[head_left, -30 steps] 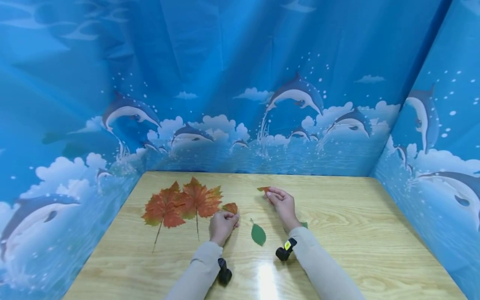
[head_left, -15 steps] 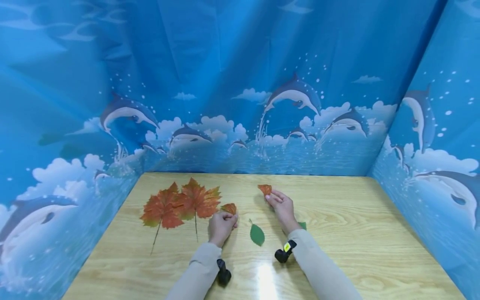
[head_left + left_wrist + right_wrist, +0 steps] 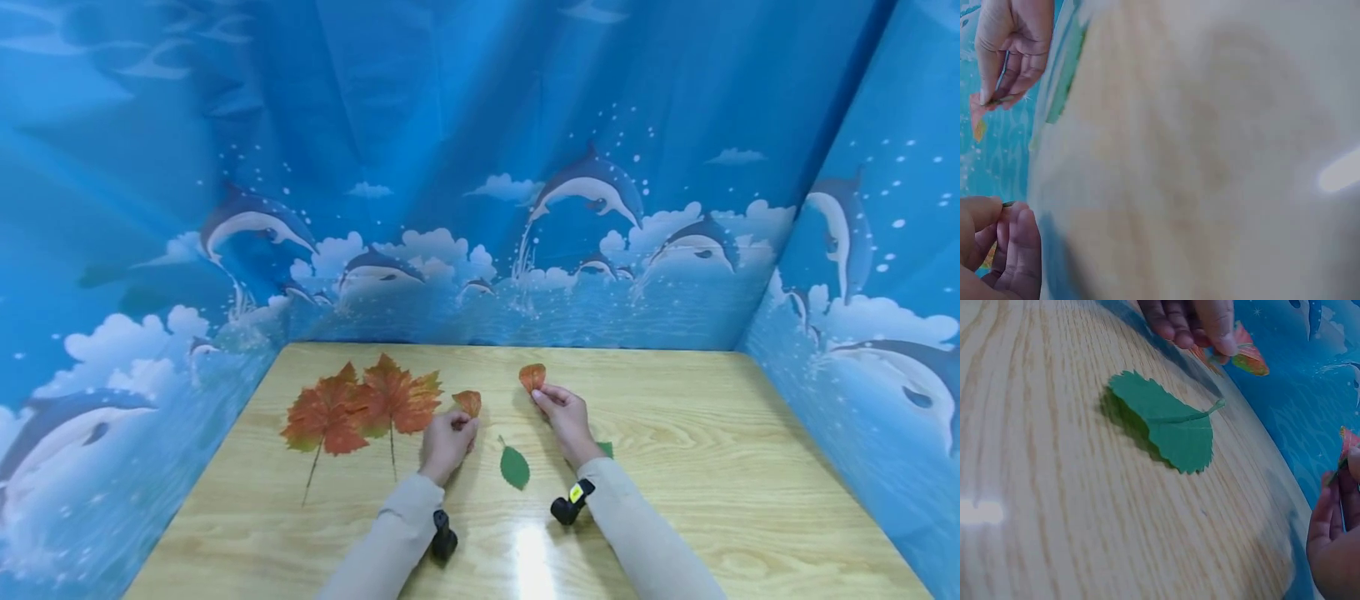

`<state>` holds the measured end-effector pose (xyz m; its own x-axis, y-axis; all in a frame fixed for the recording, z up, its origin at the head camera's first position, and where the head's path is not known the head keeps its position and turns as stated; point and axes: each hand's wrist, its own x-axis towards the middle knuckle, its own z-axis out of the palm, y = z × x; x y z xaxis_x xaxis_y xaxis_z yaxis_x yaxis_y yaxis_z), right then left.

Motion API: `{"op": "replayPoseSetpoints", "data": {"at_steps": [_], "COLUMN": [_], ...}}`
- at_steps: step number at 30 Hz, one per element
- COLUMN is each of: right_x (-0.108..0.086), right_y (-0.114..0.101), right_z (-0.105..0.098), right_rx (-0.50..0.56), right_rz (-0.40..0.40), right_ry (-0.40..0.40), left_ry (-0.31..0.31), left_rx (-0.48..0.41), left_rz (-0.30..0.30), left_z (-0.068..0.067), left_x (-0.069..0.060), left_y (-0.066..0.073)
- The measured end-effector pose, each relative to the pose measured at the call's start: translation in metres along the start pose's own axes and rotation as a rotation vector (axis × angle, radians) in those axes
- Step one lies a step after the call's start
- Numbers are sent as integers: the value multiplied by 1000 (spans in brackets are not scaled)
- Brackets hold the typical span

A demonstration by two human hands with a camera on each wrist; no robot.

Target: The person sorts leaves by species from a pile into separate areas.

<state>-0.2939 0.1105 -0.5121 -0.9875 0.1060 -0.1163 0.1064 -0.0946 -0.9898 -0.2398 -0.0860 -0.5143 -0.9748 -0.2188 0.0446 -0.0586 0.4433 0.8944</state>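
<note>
Lightness is paying off in a two-sided pinch

The person's left hand (image 3: pixel 447 443) is holding a small orange leaf (image 3: pixel 468 403), its grip clamped on one end between thumb and fingers. The right hand (image 3: pixel 564 417) is clamping another small orange leaf (image 3: pixel 532 377) in much the same way. Both leaves are standing out past the fingertips, well apart, over the far part of the surface (image 3: pixel 720 500). A green leaf (image 3: pixel 515 468) is lying between the two arms, and a second green leaf (image 3: pixel 606 450) is showing partly beside the right wrist. A lobed red leaf (image 3: pixel 322 415) and a lobed orange leaf (image 3: pixel 401 396) are overlapping near the left hand.

For good handling, gentle pressure at the very end is probably sparing the thin blades from creasing. Keeping both grips level would be helping too, with the right sleeve (image 3: pixel 645 521) staying off the half-hidden leaf.
</note>
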Motion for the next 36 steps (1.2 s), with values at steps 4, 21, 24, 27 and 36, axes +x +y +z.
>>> {"op": "replayPoseSetpoints", "data": {"at_steps": [4, 21, 24, 27, 36], "right_x": [0, -4, -6, -9, -13], "right_y": [-1, 4, 6, 5, 1], "right_z": [-1, -6, -3, -2, -6], "right_rx": [-26, 30, 5, -27, -52], "right_rz": [0, 57, 81, 89, 128], "right_ry": [20, 172, 182, 178, 142], "left_ry": [-24, -121, -115, -104, -108], "left_rx": [54, 41, 99, 150, 237], "left_rz": [61, -13, -17, -18, -6], "left_z": [4, 53, 56, 57, 63], "left_x": [8, 18, 18, 17, 13], "left_y": [13, 55, 51, 47, 50]}}
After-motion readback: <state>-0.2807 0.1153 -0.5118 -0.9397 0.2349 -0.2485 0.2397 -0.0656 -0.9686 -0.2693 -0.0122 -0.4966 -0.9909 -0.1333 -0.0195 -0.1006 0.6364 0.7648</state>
